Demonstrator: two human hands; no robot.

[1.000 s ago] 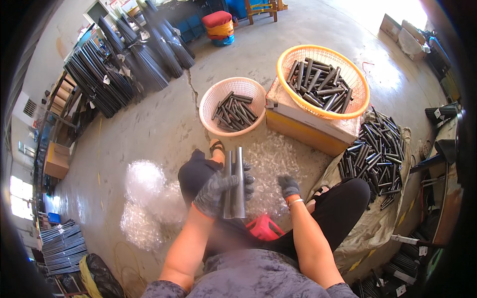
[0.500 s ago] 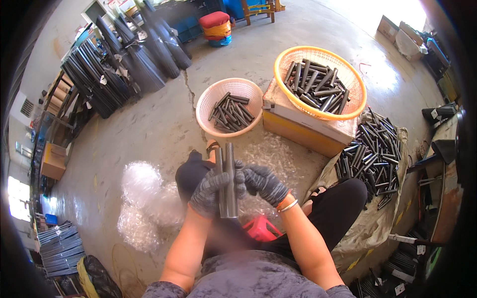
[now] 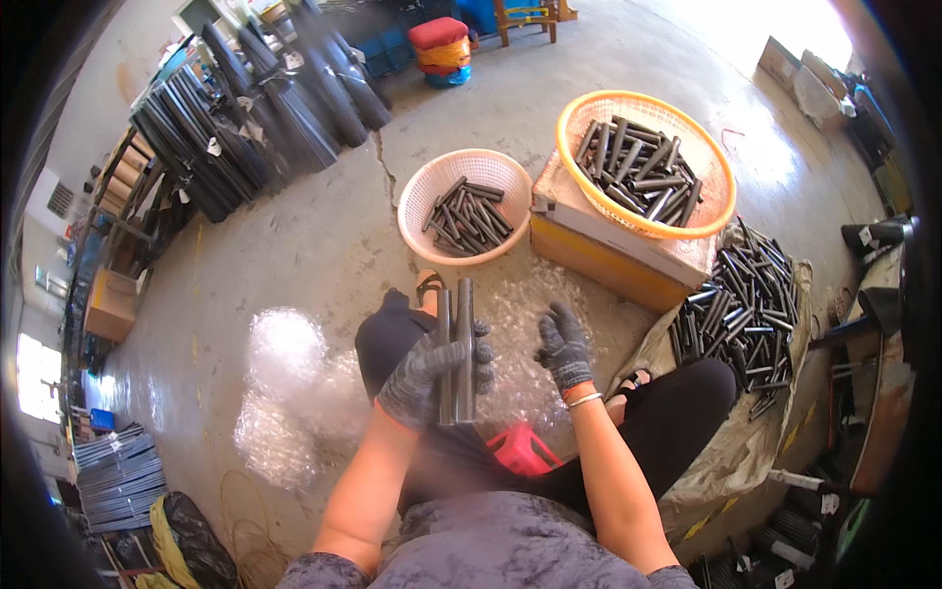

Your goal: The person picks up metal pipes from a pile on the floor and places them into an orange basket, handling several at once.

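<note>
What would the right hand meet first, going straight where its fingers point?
Probably the cardboard box, near its left end. Depth is unclear: the right hand might pass above it. The clear plastic on the floor seems to lie below that path.

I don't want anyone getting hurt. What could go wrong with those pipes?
The two tubes could slip from the left hand and might hit the foot in its open sandal. The orange basket sits up on a box; if bumped, its pieces could spill.

Left fingers (image 3: 484, 356) hold two dark tubes (image 3: 465, 344), perhaps metal; right fingers (image 3: 562, 322) hover nearby.
</note>
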